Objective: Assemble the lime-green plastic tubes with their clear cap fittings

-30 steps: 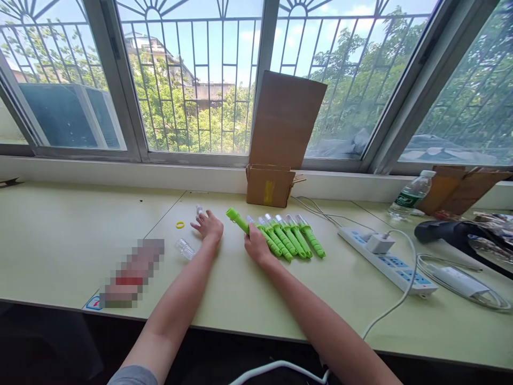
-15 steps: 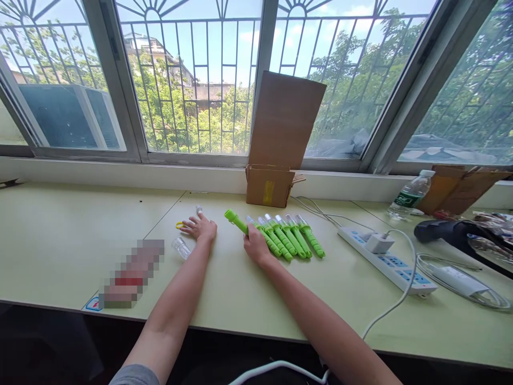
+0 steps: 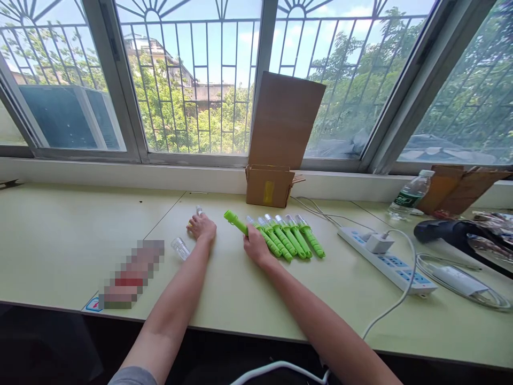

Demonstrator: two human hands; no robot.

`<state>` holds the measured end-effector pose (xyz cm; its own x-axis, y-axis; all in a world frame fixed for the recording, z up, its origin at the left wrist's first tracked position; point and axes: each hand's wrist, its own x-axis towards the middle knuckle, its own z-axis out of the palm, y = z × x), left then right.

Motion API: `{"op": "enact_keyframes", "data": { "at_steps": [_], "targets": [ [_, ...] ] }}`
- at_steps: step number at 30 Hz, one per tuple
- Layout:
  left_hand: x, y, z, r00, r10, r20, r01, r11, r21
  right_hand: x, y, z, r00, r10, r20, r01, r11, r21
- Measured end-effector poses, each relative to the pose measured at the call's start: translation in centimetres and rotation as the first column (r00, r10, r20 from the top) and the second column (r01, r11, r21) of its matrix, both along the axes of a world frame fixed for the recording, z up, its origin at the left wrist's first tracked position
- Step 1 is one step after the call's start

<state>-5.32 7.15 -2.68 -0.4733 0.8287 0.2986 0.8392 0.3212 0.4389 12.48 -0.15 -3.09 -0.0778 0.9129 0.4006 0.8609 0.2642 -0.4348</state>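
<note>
My right hand (image 3: pixel 255 244) is closed round a green plastic stick (image 3: pixel 236 221) whose far end points up and left, off the table. Beside it to the right lies a row of several green sticks with clear tips (image 3: pixel 294 237). My left hand (image 3: pixel 202 226) rests on the table with its fingers curled over a small yellow ring (image 3: pixel 189 225), of which only a sliver shows. A clear plastic cap (image 3: pixel 180 247) lies just left of my left wrist. Another small clear piece (image 3: pixel 199 210) stands just beyond the fingers.
An open cardboard box (image 3: pixel 269 185) stands at the window sill behind the sticks. A white power strip (image 3: pixel 395 264) with a plug and cables lies to the right. Further right are a water bottle (image 3: pixel 409 195) and a black object (image 3: pixel 449 232).
My left hand slid left to the yellow ring and its spread fingers have curled over it. My right hand and the green stick have stayed put.
</note>
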Motion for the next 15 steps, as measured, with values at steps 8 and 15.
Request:
{"op": "enact_keyframes", "data": {
  "at_steps": [8,15],
  "targets": [
    [2.5,-1.1,0.7,0.896,-0.435,-0.092,0.442,0.851,0.284,-0.1,0.1,0.0,1.0,0.005,-0.021,-0.005,1.0,0.0],
    [4.0,-1.4,0.7,0.816,-0.573,0.078,0.456,0.721,0.522,0.1,0.4,0.0,0.997,-0.009,-0.079,0.007,1.0,-0.02]
  ]
}}
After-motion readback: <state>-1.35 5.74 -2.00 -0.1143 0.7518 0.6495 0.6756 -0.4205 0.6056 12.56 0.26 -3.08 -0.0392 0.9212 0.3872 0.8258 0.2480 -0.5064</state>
